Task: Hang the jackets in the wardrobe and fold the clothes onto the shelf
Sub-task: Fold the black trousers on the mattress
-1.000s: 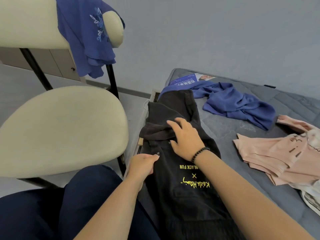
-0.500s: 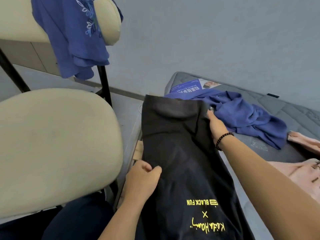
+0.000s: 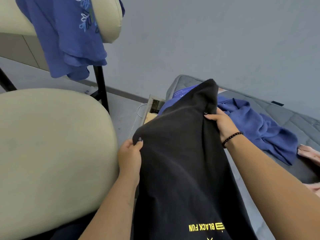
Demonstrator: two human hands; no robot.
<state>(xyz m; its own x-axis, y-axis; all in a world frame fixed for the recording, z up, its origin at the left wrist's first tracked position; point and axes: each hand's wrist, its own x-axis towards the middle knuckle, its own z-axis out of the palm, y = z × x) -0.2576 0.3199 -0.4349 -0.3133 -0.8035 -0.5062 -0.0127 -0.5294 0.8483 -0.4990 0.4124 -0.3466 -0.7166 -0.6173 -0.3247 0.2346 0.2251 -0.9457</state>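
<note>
Left hand (image 3: 130,155) and right hand (image 3: 220,122) pinch black garment (image 3: 181,161), centre frame; uneven pull risks a crooked fold.

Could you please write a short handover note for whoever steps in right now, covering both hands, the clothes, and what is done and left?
Left hand: pinches the near left edge of the black garment.
Right hand: grips its far right edge; the garment is lifted between both hands, over the mattress edge.
Other clothes: a blue top lies crumpled on the mattress, pink clothing at the right edge, and a blue embroidered shirt hangs over the chair back.
Done: nothing folded or hung in view.
Left: fold the black garment, then the rest; wardrobe and shelf are out of view.
</note>
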